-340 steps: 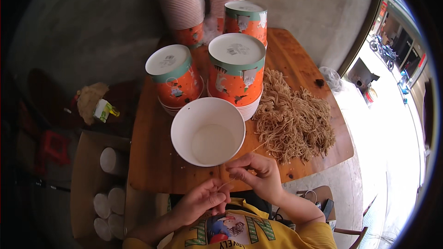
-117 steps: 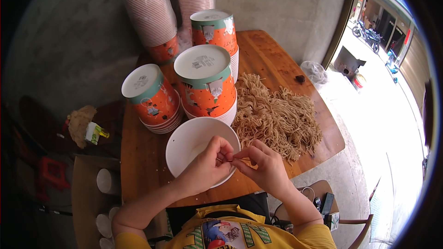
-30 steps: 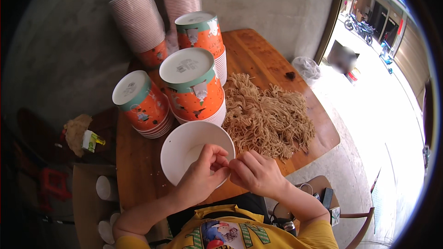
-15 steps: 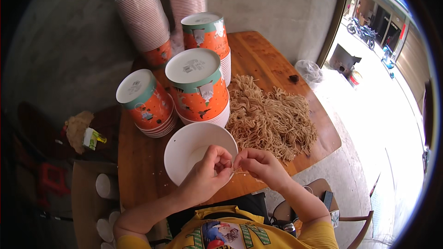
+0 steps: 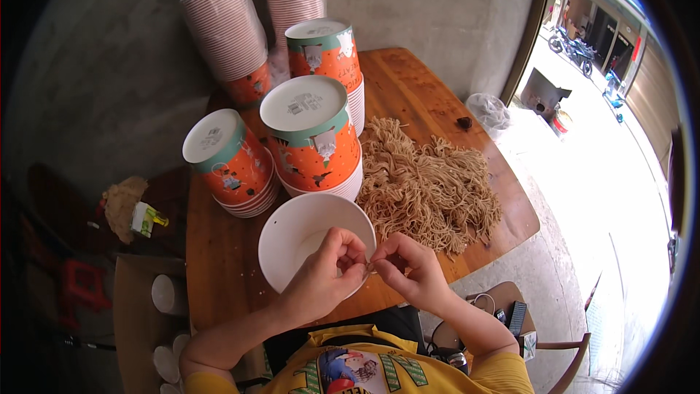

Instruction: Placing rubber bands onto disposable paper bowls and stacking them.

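A white paper bucket (image 5: 288, 237) stands mouth up and tilted toward me on the table, with a small dark hole in its far left wall. My left hand (image 5: 332, 273) reaches across its near right side, thumb and fingers pinched together at the rim. Close against it, my right hand (image 5: 412, 270) also pinches, its fingertips meeting those of the left. Between the fingertips shows a thin pale strand that looks like cord; most of it is hidden. Right of the bucket lies a large heap of beige cords (image 5: 430, 190).
Upturned stacks of orange and green paper buckets (image 5: 310, 138) stand beyond the white one on the wooden table (image 5: 408, 87). Tall nested stacks (image 5: 226, 29) lean by the wall. At lower left is a cardboard box (image 5: 135, 321) holding white cups; a wooden chair (image 5: 572, 365) stands at lower right.
My right hand has turned slightly and its fingers have opened up a little at the pinch. The strand that trailed below it is less visible. My left hand has hardly moved.
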Motion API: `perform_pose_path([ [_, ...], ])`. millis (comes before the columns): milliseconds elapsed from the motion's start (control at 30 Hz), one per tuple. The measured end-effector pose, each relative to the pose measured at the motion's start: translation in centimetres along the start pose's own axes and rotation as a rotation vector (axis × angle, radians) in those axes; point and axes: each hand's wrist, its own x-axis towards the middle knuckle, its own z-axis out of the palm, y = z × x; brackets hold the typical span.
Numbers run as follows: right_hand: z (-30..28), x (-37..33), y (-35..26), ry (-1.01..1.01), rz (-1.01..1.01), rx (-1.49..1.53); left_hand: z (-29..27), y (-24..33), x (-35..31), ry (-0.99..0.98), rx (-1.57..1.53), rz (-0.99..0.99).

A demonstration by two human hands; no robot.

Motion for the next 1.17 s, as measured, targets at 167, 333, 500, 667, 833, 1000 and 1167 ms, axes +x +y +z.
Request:
perform_pose_path([
  [167,-0.2,-0.2,0.4,-0.007,0.049,0.111,-0.2,-0.1,0.1,-0.042,-0.059,-0.038],
  [333,0.0,-0.2,-0.1,0.04,-0.026,-0.04,-0.3,-0.1,0.3,-0.039,-0.13,-0.075],
  [500,0.3,0.1,0.3,0.059,-0.214,-0.235,-0.2,-0.1,0.4,-0.049,-0.137,-0.104],
  [667,0.3,0.0,0.3,0.063,-0.13,-0.191,0.2,-0.1,0.0,-0.068,-0.011,0.004],
  [833,0.2,-0.3,1.0,0.105,0.012,-0.048,-0.5,0.7,-0.1,-0.067,0.089,-0.057],
  [1000,-0.1,-0.9,2.0,0.066,0.045,0.045,-0.6,0.3,0.0,-0.072,0.068,-0.023],
  [1167,-0.1,-0.3,0.3,-0.006,-0.088,-0.226,-0.5,0.3,0.1,-0.081,0.029,-0.027],
])
